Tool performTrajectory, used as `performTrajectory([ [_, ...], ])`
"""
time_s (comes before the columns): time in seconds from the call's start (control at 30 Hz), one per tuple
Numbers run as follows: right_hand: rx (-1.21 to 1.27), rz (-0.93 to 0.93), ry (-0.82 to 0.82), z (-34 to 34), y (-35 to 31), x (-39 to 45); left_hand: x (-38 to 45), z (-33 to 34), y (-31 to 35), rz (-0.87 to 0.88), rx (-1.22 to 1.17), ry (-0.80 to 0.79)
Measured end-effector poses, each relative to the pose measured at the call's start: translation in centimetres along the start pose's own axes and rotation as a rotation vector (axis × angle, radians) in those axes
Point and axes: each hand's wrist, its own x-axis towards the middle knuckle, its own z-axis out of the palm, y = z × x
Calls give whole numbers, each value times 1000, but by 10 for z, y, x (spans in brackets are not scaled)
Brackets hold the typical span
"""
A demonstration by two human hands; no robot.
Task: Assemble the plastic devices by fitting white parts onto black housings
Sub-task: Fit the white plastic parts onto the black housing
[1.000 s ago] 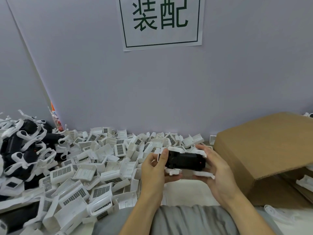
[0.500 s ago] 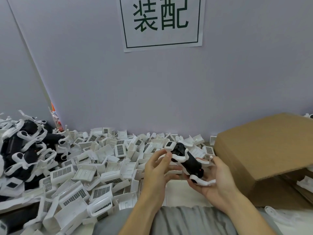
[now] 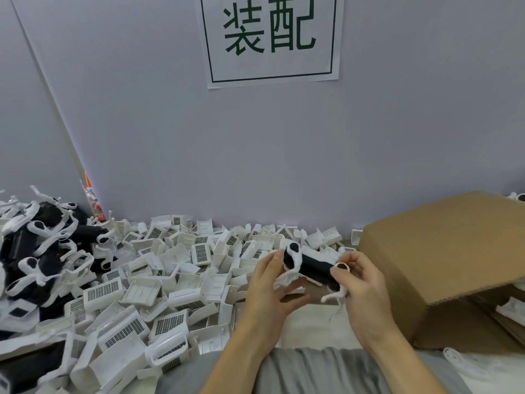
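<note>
Both hands hold one black housing (image 3: 314,269) with white parts fitted on it, above the table's front middle. It lies tilted, its left end higher. A white ring part (image 3: 292,253) wraps the left end, and a white arm (image 3: 335,295) hangs from the right end. My left hand (image 3: 270,285) cups the left end from below, fingers relaxed beside it. My right hand (image 3: 360,285) pinches the right end near a small white ring. A large heap of loose white grille parts (image 3: 159,282) covers the table to the left.
A pile of assembled black-and-white devices (image 3: 37,251) lies at the far left. A brown cardboard box (image 3: 443,251) stands on its side at the right, white parts inside its opening (image 3: 511,308). A paper sign (image 3: 270,38) hangs on the grey wall.
The device has been turned in my hands, from lying level to tilted with its left end up. My left hand has shifted under the left end, and my right hand has moved to the right end.
</note>
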Motion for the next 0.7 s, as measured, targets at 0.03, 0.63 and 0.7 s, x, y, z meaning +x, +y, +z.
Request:
performTrajectory([
  [0.03, -84, -79, -55, 2, -2, -2, 1, 0, 1, 2, -7, 20],
  [0.63, -878, 210, -442, 5, -21, -13, -3, 0, 20, 330, 754, 52],
  [0.7, -591, 398, -331, 5, -31, -7, -4, 1, 21, 357, 642, 94],
])
